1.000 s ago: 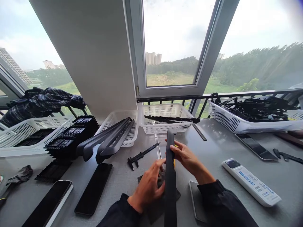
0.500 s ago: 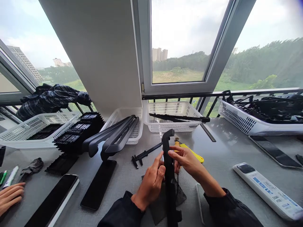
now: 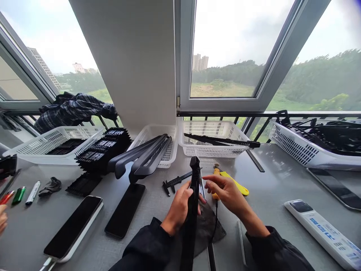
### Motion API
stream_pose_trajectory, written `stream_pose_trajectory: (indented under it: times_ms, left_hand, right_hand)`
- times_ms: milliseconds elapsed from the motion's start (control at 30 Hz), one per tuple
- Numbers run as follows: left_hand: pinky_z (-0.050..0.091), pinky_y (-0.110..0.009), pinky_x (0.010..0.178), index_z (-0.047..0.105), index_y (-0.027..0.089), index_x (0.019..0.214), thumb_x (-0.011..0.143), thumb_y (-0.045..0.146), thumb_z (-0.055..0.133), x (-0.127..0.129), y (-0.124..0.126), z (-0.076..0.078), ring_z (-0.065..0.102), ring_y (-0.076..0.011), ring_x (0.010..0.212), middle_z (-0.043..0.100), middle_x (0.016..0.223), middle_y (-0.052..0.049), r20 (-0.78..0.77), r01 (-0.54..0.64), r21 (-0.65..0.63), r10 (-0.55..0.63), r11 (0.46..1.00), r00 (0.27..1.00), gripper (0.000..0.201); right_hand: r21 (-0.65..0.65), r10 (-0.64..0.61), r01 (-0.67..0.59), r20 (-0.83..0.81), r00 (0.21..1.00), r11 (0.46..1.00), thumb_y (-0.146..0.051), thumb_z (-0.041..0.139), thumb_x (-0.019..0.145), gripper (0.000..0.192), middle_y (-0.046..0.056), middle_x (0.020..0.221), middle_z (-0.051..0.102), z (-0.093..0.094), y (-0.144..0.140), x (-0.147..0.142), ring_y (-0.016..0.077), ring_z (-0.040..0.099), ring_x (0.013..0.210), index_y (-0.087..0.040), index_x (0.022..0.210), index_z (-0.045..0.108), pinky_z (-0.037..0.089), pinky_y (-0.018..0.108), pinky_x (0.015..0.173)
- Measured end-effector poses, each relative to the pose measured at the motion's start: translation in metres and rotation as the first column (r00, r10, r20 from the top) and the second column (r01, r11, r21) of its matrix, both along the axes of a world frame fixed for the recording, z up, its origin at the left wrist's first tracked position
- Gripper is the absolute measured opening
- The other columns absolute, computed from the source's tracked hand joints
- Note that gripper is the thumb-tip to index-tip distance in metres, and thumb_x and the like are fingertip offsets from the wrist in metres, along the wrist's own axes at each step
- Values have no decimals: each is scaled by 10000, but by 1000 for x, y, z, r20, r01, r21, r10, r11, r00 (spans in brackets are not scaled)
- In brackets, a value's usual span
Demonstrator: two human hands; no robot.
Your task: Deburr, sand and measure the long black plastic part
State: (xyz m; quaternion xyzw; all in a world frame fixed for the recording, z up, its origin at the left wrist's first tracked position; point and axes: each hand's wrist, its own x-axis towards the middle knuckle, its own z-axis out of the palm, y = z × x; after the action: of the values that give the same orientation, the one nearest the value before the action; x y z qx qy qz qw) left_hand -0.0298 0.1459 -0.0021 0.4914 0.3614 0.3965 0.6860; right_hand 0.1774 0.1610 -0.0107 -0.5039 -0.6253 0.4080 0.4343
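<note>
Since the earlier frames the long black strip has been turned edge-on to the camera, and the right hand has come off it, baring the yellow-handled tool on the table behind.

The left hand is closed around the strip a little below its upper end, thumb across the front, holding it upright above the grey table. The right hand hovers just right of the strip, fingers loosely curled and apart from it, holding nothing that can be made out. Under the grip lies a dark cloth. Just beyond and left of the grip rests a black caliper. Further left lie a dark phone and a white-edged phone. Beyond the grip stand white baskets, one carrying long black parts. Well right of the grip lies a white remote.
</note>
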Motion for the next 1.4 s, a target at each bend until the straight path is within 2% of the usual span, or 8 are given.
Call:
stream_pose_trajectory:
  times_ms: [100,233,367,600,833,1133,1300,1400]
  left_hand:
    - [457,-271,481,599,119,1273,913,551,474,2,2,-7,600,-171,466,734,720,-53,111,-44,-77,53,996,992,576]
    - [454,-262,445,596,159,1187,908,637,517,3,4,-8,579,-162,441,726,698,-35,207,-91,-139,118,986,971,559]
    - [452,-255,429,587,179,1071,916,694,552,1,7,-4,555,-148,437,693,668,-17,252,-131,-138,162,982,954,539]
    - [391,-237,389,550,216,990,877,625,656,-2,12,-7,542,-141,417,650,637,20,324,-163,-185,217,969,921,437]
    - [385,-238,421,535,217,1060,895,607,643,0,12,-8,574,-153,442,639,646,29,357,-134,-178,191,975,915,437]
    - [410,-238,435,566,185,1275,868,630,655,-4,10,-2,541,-148,465,606,630,41,352,-99,-197,164,975,921,609]
    - [393,-239,441,634,195,1250,902,742,591,0,6,-4,510,-145,479,583,637,31,330,-71,-259,157,963,931,650]
    - [377,-253,462,668,171,833,885,871,497,1,6,-8,478,-133,482,533,596,3,279,-29,-250,101,968,955,723]
  right_hand:
    - [194,-148,101,244,958,976,-384,597,1005,294,92,1020,812,-6,6,-2,251,755,872,-208,1100,813,603,387,765]
    - [317,-110,-81,541,834,945,-202,577,996,274,96,1243,781,-1,22,-17,293,714,1183,-235,1193,764,553,498,1047]
    - [288,-11,-296,733,680,911,-106,603,967,307,108,1309,750,1,45,-45,286,623,1331,-226,1208,752,512,458,1116]
    - [256,11,-364,805,594,895,-116,644,959,216,131,1128,765,-27,64,-69,333,678,1073,-225,1112,752,558,437,924]
    - [360,-64,-309,736,674,880,-111,566,983,193,68,1041,769,-17,74,-54,270,685,1004,-245,1027,699,537,388,918]
    - [557,-458,229,314,832,798,-357,544,1034,165,71,1019,748,15,48,41,273,707,955,-234,1053,652,547,402,863]
    - [539,-343,156,265,901,828,-344,592,1045,124,52,1000,740,3,12,24,255,700,947,-248,1035,669,545,373,846]
    - [558,-301,79,319,899,826,-290,564,1055,107,54,1007,743,-3,5,7,269,698,978,-258,1030,664,524,388,859]
